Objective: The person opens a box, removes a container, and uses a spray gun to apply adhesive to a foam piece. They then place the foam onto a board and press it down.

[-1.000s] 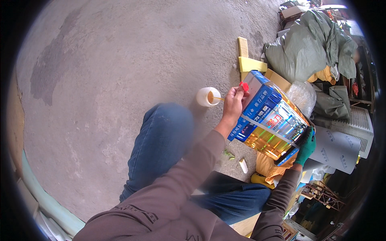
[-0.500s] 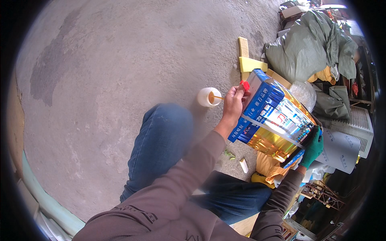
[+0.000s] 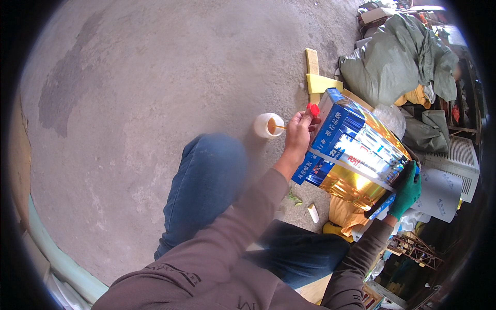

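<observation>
A large blue-and-gold metal can (image 3: 356, 155) with a pale strap lies tilted between my hands, its top toward the left. My bare left hand (image 3: 298, 135) is at the can's top, thumb and fingers closed on a red cap (image 3: 313, 109). My right hand (image 3: 408, 194), in a green glove, grips the can's bottom end; its fingertips are partly hidden. A thin amber stream (image 3: 279, 126) runs from behind my left hand into a white rounded jar (image 3: 262, 125) on the floor. Amber liquid shows in the jar's mouth. The can's opening is hidden.
Yellow foam strips (image 3: 324, 83) lie beyond the can. A grey-green plastic sack (image 3: 385, 64) and a white vented panel (image 3: 462, 165) stand at the right amid clutter. My bent left knee (image 3: 214, 155) is close to the jar. A small white block (image 3: 313, 213) rests on the concrete floor.
The can has turned slightly, and its bottom end has shifted a little right with my gloved right hand. My left hand and the red cap have barely moved; the amber stream still runs.
</observation>
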Demonstrator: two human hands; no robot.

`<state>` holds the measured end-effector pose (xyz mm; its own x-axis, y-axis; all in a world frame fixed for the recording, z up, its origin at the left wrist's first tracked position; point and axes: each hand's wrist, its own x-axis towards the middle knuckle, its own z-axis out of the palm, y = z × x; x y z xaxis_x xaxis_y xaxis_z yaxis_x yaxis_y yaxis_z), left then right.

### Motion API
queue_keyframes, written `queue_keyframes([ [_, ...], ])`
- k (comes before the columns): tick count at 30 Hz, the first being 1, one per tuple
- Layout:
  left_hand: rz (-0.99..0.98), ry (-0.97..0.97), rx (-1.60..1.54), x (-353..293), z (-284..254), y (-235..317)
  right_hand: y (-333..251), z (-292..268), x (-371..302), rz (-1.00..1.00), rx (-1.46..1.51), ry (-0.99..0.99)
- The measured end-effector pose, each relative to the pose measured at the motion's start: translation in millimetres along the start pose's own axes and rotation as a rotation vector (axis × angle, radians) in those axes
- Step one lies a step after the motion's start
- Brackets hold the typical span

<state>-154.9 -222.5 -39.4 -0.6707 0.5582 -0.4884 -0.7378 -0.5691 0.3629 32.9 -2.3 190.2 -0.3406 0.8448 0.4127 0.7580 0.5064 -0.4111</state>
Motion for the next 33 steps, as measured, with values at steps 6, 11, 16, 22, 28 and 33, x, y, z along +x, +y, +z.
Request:
queue_keyframes([
  [6, -0.012, 0.016, 0.015, 0, -1, 2, -17, -3, -7, -0.004, -0.059, -0.001],
  [11, -0.008, 0.035, 0.020, 3, 1, 3, -29, -3, -6, -0.003, -0.075, -0.011],
  [16, -0.033, 0.017, 0.024, 6, -7, 2, -38, -3, -15, 0.003, -0.099, -0.004],
  [22, -0.026, 0.040, 0.035, 5, -7, 2, -38, -4, -9, 0.003, -0.240, 0.006],
  [28, -0.023, 0.065, 0.059, -2, -5, 7, -38, -4, -7, 0.021, -0.202, -0.019],
  [33, -0.021, 0.067, 0.074, -3, -6, 10, -42, -4, -9, 0.015, -0.211, -0.003],
])
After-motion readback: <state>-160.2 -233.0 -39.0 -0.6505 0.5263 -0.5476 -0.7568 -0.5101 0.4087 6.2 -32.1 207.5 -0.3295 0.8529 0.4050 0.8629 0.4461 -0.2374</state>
